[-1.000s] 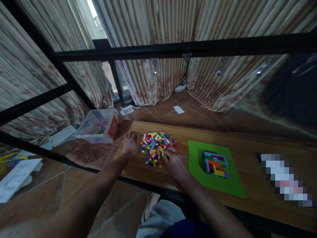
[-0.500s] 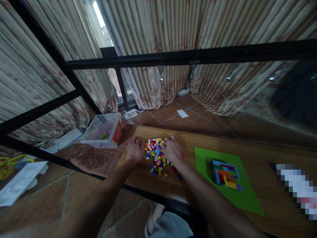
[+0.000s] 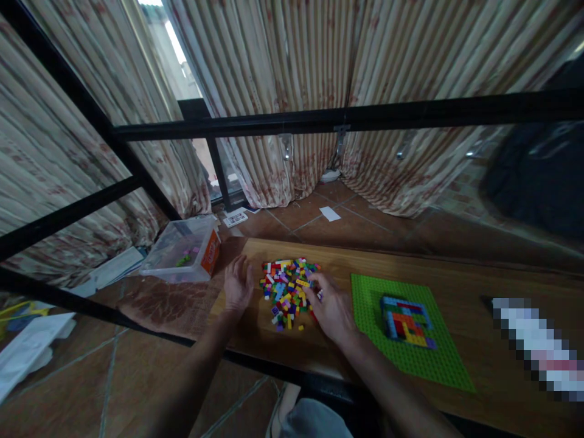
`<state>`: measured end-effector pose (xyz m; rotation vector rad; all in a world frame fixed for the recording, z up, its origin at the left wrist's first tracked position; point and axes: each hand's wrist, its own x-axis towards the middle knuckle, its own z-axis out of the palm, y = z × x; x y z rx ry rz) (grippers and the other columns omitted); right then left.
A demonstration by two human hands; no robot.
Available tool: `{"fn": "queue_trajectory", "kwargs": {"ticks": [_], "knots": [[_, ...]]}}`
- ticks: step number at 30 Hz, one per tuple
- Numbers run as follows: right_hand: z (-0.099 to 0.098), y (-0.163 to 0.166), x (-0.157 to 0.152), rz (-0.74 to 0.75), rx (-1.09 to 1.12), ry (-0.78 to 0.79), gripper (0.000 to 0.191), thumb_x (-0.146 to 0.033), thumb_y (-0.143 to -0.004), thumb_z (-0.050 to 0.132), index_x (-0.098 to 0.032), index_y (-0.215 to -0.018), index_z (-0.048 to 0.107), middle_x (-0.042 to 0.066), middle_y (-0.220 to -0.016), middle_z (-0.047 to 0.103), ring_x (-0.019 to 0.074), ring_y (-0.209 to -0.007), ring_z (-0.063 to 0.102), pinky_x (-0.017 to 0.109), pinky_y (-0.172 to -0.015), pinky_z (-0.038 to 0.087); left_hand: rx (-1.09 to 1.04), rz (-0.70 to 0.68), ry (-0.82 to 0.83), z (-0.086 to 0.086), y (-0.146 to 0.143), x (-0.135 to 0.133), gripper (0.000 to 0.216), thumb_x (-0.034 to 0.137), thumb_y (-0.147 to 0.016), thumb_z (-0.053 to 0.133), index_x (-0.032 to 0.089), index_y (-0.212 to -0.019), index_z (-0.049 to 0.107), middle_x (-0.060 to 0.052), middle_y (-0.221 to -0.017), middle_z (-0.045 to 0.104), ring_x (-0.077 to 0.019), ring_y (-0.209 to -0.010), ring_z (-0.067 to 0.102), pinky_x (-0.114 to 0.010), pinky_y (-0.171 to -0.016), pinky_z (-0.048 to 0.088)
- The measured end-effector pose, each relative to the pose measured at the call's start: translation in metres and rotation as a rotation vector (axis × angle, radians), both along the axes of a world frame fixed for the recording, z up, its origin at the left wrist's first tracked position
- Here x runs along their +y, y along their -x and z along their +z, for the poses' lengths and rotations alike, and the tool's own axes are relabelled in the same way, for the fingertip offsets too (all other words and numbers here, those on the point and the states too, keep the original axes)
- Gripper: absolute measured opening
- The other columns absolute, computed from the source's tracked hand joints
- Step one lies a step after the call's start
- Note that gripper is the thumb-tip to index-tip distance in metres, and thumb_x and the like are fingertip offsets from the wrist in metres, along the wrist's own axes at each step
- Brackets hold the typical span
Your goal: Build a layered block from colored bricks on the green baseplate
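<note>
A pile of loose, many-coloured toy bricks (image 3: 283, 295) lies on the wooden tabletop. At the pile's right side, my right hand (image 3: 332, 307) pinches a yellow brick (image 3: 302, 283) between thumb and fingers. My left hand (image 3: 238, 285) rests by the pile's left edge, fingers apart and holding nothing. To the right of the pile lies a green baseplate (image 3: 365, 298). On it stands a low block of bricks (image 3: 408, 322), with a blue border and red, orange and yellow pieces inside.
A clear plastic box (image 3: 176, 252) with an orange label and a few bricks stands to the left, beyond the tabletop (image 3: 264, 340). A pixelated item (image 3: 538, 347) lies at the right. Black metal bars (image 3: 228, 126) cross in front of the curtains (image 3: 314, 61).
My left hand has drawn slightly left, off the pile, and its fingers have spread. My right hand has moved right and nearer to me, and a yellow brick now shows at its fingertips.
</note>
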<state>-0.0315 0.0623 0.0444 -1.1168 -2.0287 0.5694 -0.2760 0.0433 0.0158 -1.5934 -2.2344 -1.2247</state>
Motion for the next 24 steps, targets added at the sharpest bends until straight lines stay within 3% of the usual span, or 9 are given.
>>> {"fn": "queue_trajectory", "kwargs": {"ticks": [3,6,8,11,14,17,21,24], "knots": [[0.004,-0.015,-0.021,-0.012,0.071,-0.085,0.013,-0.024,-0.090,0.051,-0.023,-0.101,0.057,0.005,-0.101,0.065,0.0187,-0.093,0.063,0.031,-0.083,0.050,-0.337,-0.100,-0.059,0.027,-0.037,-0.024,0.038,0.042,-0.088,0.051,0.016,-0.114,0.060,-0.012,-0.111,0.064,-0.0235,-0.101,0.060,-0.039,-0.091,0.047],[0.005,-0.021,-0.042,-0.020,0.113,-0.170,0.016,-0.020,-0.089,0.051,-0.024,-0.104,0.057,0.006,-0.106,0.065,0.0186,-0.103,0.061,0.033,-0.090,0.049,-0.795,-0.343,0.109,0.048,-0.091,-0.052,0.043,0.048,-0.084,0.057,0.020,-0.117,0.060,-0.006,-0.103,0.068,-0.0193,-0.091,0.063,-0.032,-0.082,0.050],[0.005,-0.024,-0.054,-0.001,0.111,-0.209,0.018,-0.017,-0.089,0.050,-0.024,-0.105,0.058,0.006,-0.108,0.065,0.0184,-0.105,0.061,0.033,-0.092,0.050,-1.097,-0.398,0.189,0.054,-0.124,-0.067,0.046,0.053,-0.080,0.060,0.017,-0.108,0.065,-0.006,-0.090,0.069,-0.0170,-0.077,0.063,-0.028,-0.070,0.050],[0.006,-0.029,-0.068,0.050,0.112,-0.232,0.022,-0.015,-0.088,0.050,-0.024,-0.106,0.060,0.007,-0.110,0.064,0.0181,-0.106,0.061,0.033,-0.091,0.051,-1.322,-0.414,0.205,0.056,-0.151,-0.080,0.042,0.051,-0.075,0.067,0.015,-0.097,0.069,-0.006,-0.089,0.069,-0.0144,-0.075,0.061,-0.025,-0.068,0.049],[0.008,-0.039,-0.078,0.091,0.179,-0.141,0.026,-0.017,-0.089,0.051,-0.025,-0.111,0.061,0.007,-0.115,0.063,0.0186,-0.107,0.061,0.035,-0.091,0.052,-1.384,-0.409,0.197,0.059,-0.152,-0.087,0.037,0.042,-0.069,0.075,0.017,-0.095,0.071,-0.005,-0.092,0.069,-0.0140,-0.078,0.061,-0.024,-0.069,0.048],[0.011,-0.051,-0.084,0.036,0.367,0.109,0.025,-0.025,-0.089,0.054,-0.025,-0.112,0.062,0.007,-0.113,0.063,0.0179,-0.096,0.064,0.035,-0.085,0.054,-1.334,-0.389,0.183,0.065,-0.146,-0.092,0.032,0.036,-0.069,0.076,0.019,-0.097,0.073,-0.004,-0.091,0.070,-0.0145,-0.080,0.062,-0.025,-0.072,0.049],[0.016,-0.057,-0.089,-0.076,0.612,0.528,0.029,-0.045,-0.084,0.060,-0.022,-0.101,0.066,0.004,-0.083,0.066,0.0154,-0.069,0.061,0.028,-0.063,0.053,-1.166,-0.409,0.190,0.073,-0.150,-0.096,0.026,0.033,-0.073,0.072,0.021,-0.096,0.075,-0.003,-0.089,0.072,-0.0147,-0.081,0.063,-0.024,-0.075,0.049],[0.022,-0.055,-0.093,-0.071,0.675,0.646,0.036,-0.052,-0.080,0.062,-0.019,-0.094,0.067,0.000,-0.070,0.062,0.0125,-0.059,0.055,0.024,-0.054,0.046,-1.137,-0.448,0.205,0.075,-0.161,-0.097,0.026,0.034,-0.073,0.071,0.021,-0.095,0.075,-0.004,-0.088,0.073,-0.0158,-0.079,0.063,-0.024,-0.071,0.050]]}}
